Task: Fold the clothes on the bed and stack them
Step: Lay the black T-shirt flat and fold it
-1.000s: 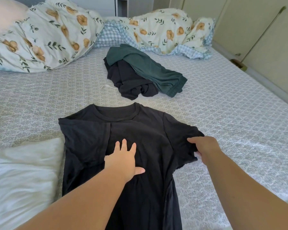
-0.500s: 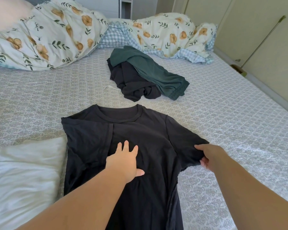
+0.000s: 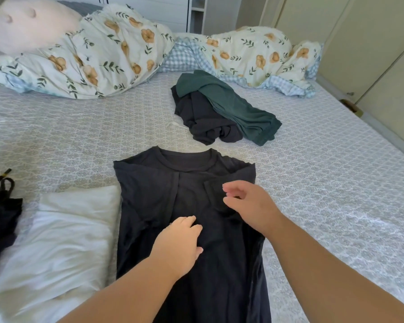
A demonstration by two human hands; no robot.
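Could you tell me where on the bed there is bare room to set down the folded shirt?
The patterned bedsheet lies bare right of the black T-shirt, below the dark clothes pile. Another bare stretch runs between the floral duvet and the white pillow. It is crowded near the left: pillow, T-shirt and both hands, left hand and right hand.

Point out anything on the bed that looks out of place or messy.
Two unfolded garments, one green and one dark, lie crumpled in a heap beyond the black shirt. Otherwise nothing looks spilled or damaged.
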